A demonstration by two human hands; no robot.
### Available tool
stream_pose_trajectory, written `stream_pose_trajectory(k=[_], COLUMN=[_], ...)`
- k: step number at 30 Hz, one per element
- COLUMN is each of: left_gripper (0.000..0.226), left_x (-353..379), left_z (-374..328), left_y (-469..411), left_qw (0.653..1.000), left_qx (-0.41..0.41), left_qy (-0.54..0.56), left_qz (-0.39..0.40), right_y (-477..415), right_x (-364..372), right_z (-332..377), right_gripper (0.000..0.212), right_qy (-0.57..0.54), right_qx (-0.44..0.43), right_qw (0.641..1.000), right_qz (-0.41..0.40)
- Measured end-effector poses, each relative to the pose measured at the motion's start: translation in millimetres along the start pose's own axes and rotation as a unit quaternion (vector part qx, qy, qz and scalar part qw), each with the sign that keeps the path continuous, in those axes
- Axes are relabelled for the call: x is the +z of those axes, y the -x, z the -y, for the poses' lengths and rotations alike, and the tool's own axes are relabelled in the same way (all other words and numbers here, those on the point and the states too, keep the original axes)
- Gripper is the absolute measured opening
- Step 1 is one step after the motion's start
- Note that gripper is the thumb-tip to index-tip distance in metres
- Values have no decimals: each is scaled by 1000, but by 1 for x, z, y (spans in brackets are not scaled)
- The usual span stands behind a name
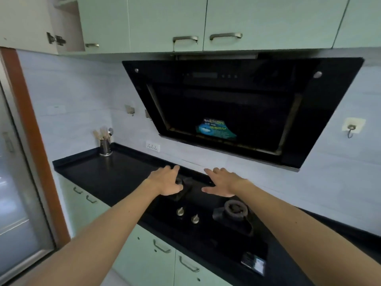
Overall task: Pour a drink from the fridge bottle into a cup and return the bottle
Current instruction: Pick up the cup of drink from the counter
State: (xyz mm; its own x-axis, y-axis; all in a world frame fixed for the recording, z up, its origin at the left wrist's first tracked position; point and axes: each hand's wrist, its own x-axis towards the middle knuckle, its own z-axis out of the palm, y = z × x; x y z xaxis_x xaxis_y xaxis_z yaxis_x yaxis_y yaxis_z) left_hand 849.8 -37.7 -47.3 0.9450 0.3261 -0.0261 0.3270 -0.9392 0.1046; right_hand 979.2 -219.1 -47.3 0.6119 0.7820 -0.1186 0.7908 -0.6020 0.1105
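Both my arms reach forward over a black kitchen counter [115,174]. My left hand [167,181] hovers palm down over the far-left burner of the gas hob [206,228], fingers spread and holding nothing. My right hand [222,182] is beside it, also palm down, fingers apart and empty. No bottle, cup or fridge is in view.
A black range hood [237,104] slopes out from the wall above the hob. Pale green wall cupboards [165,21] hang overhead, one door open at the upper left. A metal utensil holder [105,147] stands in the counter's back corner. A glass door [18,203] is on the left.
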Motion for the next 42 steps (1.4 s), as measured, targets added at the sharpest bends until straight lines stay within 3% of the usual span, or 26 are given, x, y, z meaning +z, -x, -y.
stream_pose_trajectory(k=[10,21,32,42], left_gripper=[75,70,64,67], left_x=[16,45,67,76], left_z=[-163,-326,-415,-450], left_y=[-46,-66,-96,-136], left_qw=[993,962,927,904], left_qx=[118,271,372,422], left_qy=[-24,-38,-50,-63], left_qz=[12,22,29,38], right_y=[106,227,280,276], right_x=[31,75,93,102], right_z=[-143,-257,-301,-329], right_gripper=[80,78,78,78], right_qy=[-21,-66,-92,-116], right_qx=[123,293,395,441], right_qw=[992,954,913,890], right_qz=[4,24,34,27])
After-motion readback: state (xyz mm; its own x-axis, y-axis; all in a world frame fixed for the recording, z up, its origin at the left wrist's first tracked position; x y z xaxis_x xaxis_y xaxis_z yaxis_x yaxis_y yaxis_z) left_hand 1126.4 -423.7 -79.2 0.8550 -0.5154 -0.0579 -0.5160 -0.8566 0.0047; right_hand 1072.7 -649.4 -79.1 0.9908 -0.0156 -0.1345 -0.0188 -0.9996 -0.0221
